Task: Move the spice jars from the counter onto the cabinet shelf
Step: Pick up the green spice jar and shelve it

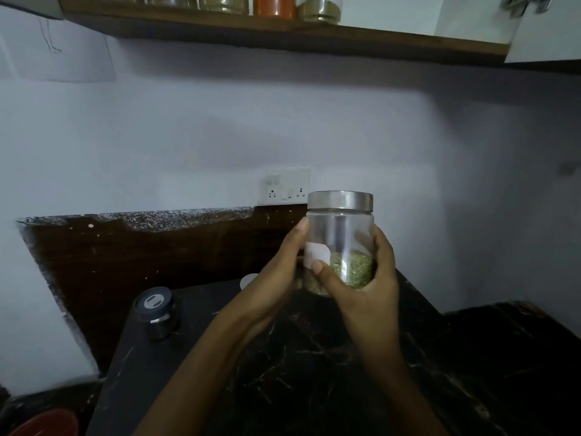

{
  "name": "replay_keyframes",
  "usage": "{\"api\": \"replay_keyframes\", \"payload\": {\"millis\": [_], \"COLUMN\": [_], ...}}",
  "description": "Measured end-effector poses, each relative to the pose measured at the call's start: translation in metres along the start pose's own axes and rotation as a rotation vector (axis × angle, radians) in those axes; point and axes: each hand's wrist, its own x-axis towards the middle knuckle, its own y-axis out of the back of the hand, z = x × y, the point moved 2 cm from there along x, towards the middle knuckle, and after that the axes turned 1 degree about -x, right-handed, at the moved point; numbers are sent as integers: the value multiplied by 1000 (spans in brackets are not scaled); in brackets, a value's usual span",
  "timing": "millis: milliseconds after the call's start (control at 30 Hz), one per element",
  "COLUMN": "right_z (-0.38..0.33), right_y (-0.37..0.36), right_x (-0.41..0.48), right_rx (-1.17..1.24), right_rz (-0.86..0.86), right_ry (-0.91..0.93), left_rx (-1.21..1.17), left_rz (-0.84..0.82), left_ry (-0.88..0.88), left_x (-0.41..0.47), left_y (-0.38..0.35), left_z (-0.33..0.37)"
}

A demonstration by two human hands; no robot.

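Head view: left hand [276,278] & right hand [367,287] both clasp spice jar [342,240], upright over counter [345,366] approx 4 o'clock of centre; keep lid [340,201] level, raise to shelf [283,36] at 12.

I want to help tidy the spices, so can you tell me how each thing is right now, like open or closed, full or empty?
glass jar: upright, held up, about a third full of green herbs.
steel lid: on the jar.
left hand: grips the jar's side.
right hand: grips the other side.
shelf jars: standing on the cabinet shelf.
dark container: lid on, standing on the counter.
cabinet door: open.
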Motion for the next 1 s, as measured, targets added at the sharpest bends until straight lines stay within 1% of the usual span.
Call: {"api": "replay_keyframes", "payload": {"millis": [100, 233, 333, 467, 567, 667, 833, 1000], "right_z": [-3, -3, 0, 1, 0, 2, 2, 3], "right_y": [4, 8, 9, 8, 7, 8, 15, 23], "right_x": [1, 3, 5, 4, 3, 2, 2, -2], "right_rx": [139, 324, 408, 516, 567, 531, 386, 314], "right_rz": [-19, -75, -102, -172, -164, -151, -242, -305], "right_ry": [-39, -122, -149, -187, -199, -196, -176, -179], "left_rx": [-22, -92, -153, -170, -189, -204, -144, -98], "left_rz": [56, 26, -8, -5, -10, 13, 52, 67], "left_ry": [16, 44, 53, 38, 22, 9, -34, -66], "left_x": [2, -1, -2, -3, -5, -8, -10, -11], "left_y": [4, -5, -10, -19, -23, -25, -23, -18], "left_z": [-1, 1, 1, 6, 10, 14, 19, 23]}}
